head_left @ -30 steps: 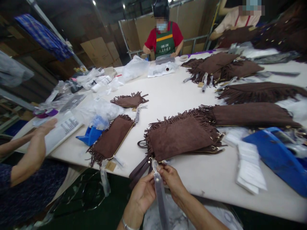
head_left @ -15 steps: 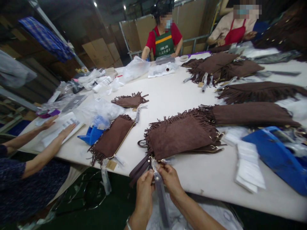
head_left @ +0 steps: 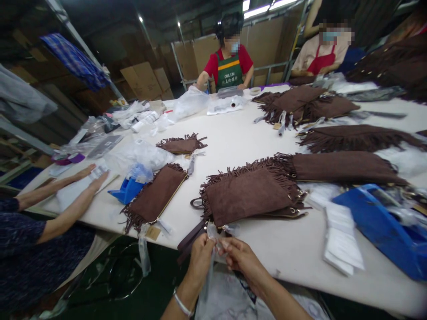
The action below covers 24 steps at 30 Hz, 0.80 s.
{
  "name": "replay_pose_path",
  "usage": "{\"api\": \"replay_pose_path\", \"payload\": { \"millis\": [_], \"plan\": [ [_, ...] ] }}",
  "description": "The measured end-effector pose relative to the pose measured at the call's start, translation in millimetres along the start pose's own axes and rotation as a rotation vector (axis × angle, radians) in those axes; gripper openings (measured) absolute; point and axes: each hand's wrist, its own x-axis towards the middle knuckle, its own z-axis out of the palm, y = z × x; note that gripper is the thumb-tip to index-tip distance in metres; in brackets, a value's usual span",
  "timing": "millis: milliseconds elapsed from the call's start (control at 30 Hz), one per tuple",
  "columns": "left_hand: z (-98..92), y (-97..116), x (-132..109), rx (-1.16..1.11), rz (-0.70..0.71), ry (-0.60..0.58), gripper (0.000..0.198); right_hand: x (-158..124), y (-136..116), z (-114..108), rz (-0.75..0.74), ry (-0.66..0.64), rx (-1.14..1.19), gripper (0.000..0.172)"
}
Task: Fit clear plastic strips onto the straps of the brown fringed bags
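Note:
At the table's front edge, my left hand (head_left: 199, 258) is closed on a clear plastic sleeve (head_left: 211, 231) beside a brown fringed bag. My right hand (head_left: 242, 258) pinches near the same sleeve, its fingertips close to the left thumb; the exact bit between them is too small to make out. The brown fringed bag (head_left: 247, 195) lies flat just beyond both hands, on top of another bag. A dark wrist strap (head_left: 191, 240) hangs over the edge left of my left hand. Below the hands are pale plastic bags (head_left: 230, 293).
A blue bin (head_left: 376, 226) and stacked white slips (head_left: 342, 240) sit at right. More fringed bags (head_left: 156, 193) lie around the white table (head_left: 227, 138). A blue tape dispenser (head_left: 126, 190) is at left, near a co-worker's hands (head_left: 96, 180). Other people stand across the table.
My right hand has shifted slightly right and down, its fingers more curled. The wrapped strap that hung between my hands now shows as pale plastic beside my left hand. The view has tilted slightly.

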Motion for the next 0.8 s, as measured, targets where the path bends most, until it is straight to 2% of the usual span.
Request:
{"api": "replay_pose_path", "payload": {
  "millis": [67,133,200,267,433,533,633,733,800],
  "plan": [
    [-3.7,-2.6,0.9,-0.04,-0.03,-0.042,0.026,-11.4,-10.8,-18.0,-0.01,0.0,-0.144,0.046],
    [-6.4,-4.2,0.5,-0.163,-0.091,-0.132,0.026,-18.8,-27.5,-35.4,-0.102,0.098,-0.24,0.044],
    [-7.8,-5.0,0.1,-0.302,-0.165,-0.21,0.027,-21.6,-46.2,-47.4,-0.207,0.229,-0.221,0.041],
    [-8.3,-5.2,0.3,-0.408,-0.227,-0.272,0.029,-20.9,-61.9,-51.7,-0.225,0.287,-0.132,0.042],
    [-8.3,-4.6,1.0,-0.498,-0.328,-0.358,0.037,-12.7,-72.3,-42.2,-0.122,0.169,0.037,0.037],
    [-6.1,-4.3,1.8,-0.481,-0.313,-0.402,0.03,-5.6,-68.6,-36.7,-0.086,0.138,0.096,0.039],
    [-1.5,-4.6,5.1,-0.374,-0.224,-0.377,0.021,1.7,-69.3,-33.7,-0.069,0.181,0.093,0.045],
    [3.0,-3.8,8.4,-0.147,-0.102,-0.254,0.025,5.5,-73.8,-31.1,-0.087,0.252,0.027,0.049],
    [3.4,-2.0,7.1,-0.053,-0.07,-0.214,0.028,5.3,-76.1,-29.7,-0.104,0.286,-0.021,0.048]
  ]
}}
